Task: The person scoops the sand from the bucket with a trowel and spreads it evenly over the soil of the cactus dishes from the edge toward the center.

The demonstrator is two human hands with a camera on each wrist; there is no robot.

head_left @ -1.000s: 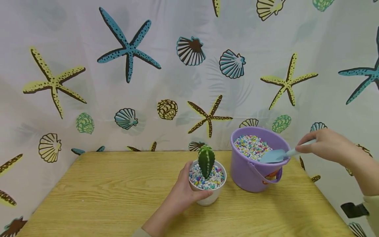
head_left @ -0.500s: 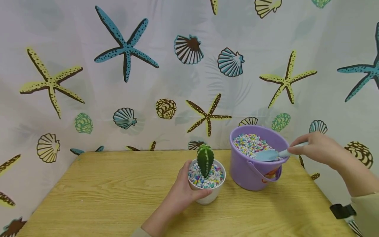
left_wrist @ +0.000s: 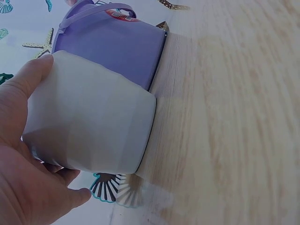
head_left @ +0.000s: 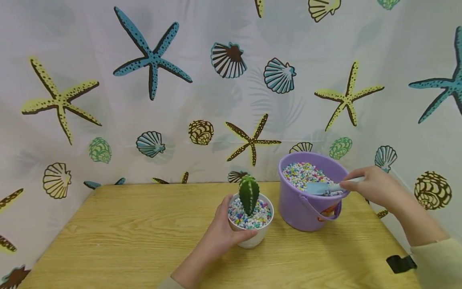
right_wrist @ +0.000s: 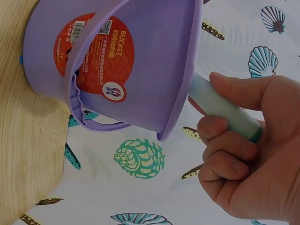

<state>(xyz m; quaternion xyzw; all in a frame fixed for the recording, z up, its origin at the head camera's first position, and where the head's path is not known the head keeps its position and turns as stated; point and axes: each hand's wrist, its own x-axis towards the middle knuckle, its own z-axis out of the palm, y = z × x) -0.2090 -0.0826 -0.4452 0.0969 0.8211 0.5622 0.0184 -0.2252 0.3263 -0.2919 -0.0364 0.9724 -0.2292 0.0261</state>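
Observation:
A white flower pot (head_left: 254, 239) stands on the table, holding a small green cactus (head_left: 249, 196) ringed by multicoloured pebbles (head_left: 236, 213). My left hand (head_left: 224, 229) grips the pot from its left side, thumb across the front and fingers behind the rim. To the right is a purple bucket (head_left: 294, 208) with more colourful pebbles (head_left: 303, 172) inside. A light blue toy shovel (head_left: 317, 188) reaches over the bucket's right rim, its blade at the pebbles. My right hand (head_left: 373, 185) holds the shovel by its handle (right_wrist: 220, 105), fingers curled around it.
The wooden table (head_left: 137, 228) runs under pot and bucket, the bucket close to its right edge. A white curtain (head_left: 173, 104) printed with starfish and shells hangs behind and at both sides. The bucket's handle (head_left: 319, 214) hangs down at its front.
My right hand has moved left and slightly down, pushing the shovel's blade further into the bucket over the pebbles. The left hand keeps its hold on the pot.

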